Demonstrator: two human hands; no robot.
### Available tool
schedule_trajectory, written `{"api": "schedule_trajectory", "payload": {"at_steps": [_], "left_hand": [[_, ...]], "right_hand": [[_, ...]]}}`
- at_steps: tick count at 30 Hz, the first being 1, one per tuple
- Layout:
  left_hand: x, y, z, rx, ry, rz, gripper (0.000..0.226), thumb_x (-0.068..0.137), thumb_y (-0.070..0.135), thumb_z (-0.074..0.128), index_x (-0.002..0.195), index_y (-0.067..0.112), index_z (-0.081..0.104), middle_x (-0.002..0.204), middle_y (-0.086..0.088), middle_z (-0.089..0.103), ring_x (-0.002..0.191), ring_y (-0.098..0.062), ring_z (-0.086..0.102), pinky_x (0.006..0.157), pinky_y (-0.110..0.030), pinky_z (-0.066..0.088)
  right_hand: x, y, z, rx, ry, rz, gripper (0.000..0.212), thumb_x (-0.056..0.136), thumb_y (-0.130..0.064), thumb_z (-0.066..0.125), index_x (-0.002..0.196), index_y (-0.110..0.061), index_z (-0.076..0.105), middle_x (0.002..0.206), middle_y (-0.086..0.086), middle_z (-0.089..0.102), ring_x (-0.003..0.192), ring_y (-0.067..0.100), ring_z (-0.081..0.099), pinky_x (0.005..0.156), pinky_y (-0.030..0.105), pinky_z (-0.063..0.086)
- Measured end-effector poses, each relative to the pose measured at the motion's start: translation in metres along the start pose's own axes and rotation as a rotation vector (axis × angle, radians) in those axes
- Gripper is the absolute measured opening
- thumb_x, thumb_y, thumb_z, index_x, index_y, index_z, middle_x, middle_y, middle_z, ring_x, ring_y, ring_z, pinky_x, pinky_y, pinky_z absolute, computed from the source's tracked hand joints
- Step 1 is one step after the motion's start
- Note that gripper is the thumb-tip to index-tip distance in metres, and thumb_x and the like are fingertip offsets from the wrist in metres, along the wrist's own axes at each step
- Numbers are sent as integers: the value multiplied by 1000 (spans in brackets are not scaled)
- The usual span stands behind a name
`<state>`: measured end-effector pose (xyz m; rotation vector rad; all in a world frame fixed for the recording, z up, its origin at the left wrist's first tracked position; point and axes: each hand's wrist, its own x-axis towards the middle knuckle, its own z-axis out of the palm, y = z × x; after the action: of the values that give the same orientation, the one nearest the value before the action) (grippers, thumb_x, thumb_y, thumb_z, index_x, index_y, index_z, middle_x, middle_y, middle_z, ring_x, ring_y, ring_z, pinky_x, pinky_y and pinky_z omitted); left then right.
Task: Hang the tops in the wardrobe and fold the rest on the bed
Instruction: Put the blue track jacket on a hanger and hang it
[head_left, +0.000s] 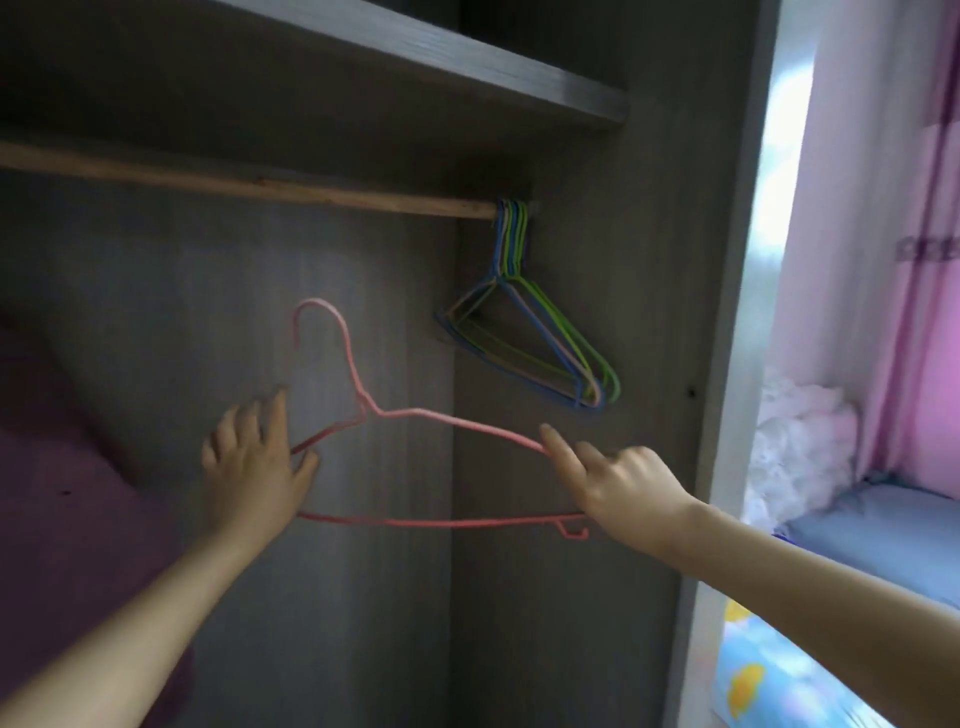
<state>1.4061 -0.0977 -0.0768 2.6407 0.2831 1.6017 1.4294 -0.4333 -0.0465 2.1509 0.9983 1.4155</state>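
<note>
Below the wooden rail, the pink hanger sits mid-frame inside the wardrobe, hook apart from the rail. Its right shoulder is clamped in the right grip at 4 o'clock; the left grip at 8 o'clock, fingers straight and apart, touches its left corner. Spare hangers bunch at 1 o'clock, at the rail's right end.

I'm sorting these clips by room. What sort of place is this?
Most likely a bedroom, at an open wardrobe: a wooden hanging rail with wire hangers bunched at its end, a pink hanger held by the right hand, and a pink curtain with what looks like bedding to the right.
</note>
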Motion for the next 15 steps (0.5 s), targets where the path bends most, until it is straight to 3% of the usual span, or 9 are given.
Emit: {"api": "schedule_trajectory", "payload": {"at_steps": [4, 8, 11, 13, 15], "left_hand": [[-18, 11, 17, -215, -259, -123, 17, 86, 8, 57, 97, -2, 65, 91, -29, 65, 86, -45, 61, 74, -53, 49], [-44, 35, 20, -469, -299, -51, 25, 82, 18, 49, 82, 1, 67, 68, -27, 63, 65, -43, 62, 62, -46, 49], [-70, 62, 4, -859, -437, -58, 39, 81, 50, 39, 78, 19, 63, 66, -16, 62, 64, -31, 60, 62, -41, 45], [-89, 80, -2, -1024, -546, 0, 36, 76, 62, 40, 79, 31, 58, 66, 1, 61, 61, -9, 56, 63, -28, 43], [-112, 108, -9, -1163, -623, 67, 20, 84, 47, 58, 73, 31, 60, 69, 14, 61, 58, 2, 53, 55, -12, 36]], "right_hand": [[-41, 8, -19, -29, 8, 21, 50, 66, -3, 32, 114, 0, 45, 49, 1, 50, 26, 16, 43, 30, 15, 23], [-97, 12, -43, -81, -105, 60, 49, 68, -1, 31, 115, 0, 44, 47, 0, 46, 26, 15, 40, 31, 14, 20], [-147, 11, -64, -141, -276, 133, 50, 67, -1, 33, 116, -2, 42, 47, -1, 48, 26, 14, 40, 40, 15, 0], [-182, 6, -83, -133, -350, 182, 52, 64, -2, 39, 116, -4, 43, 49, -1, 52, 27, 15, 42, 36, 14, 4], [-217, 5, -107, -145, -453, 212, 49, 67, -5, 36, 115, -5, 44, 51, -1, 55, 28, 16, 45, 30, 14, 17]]}}
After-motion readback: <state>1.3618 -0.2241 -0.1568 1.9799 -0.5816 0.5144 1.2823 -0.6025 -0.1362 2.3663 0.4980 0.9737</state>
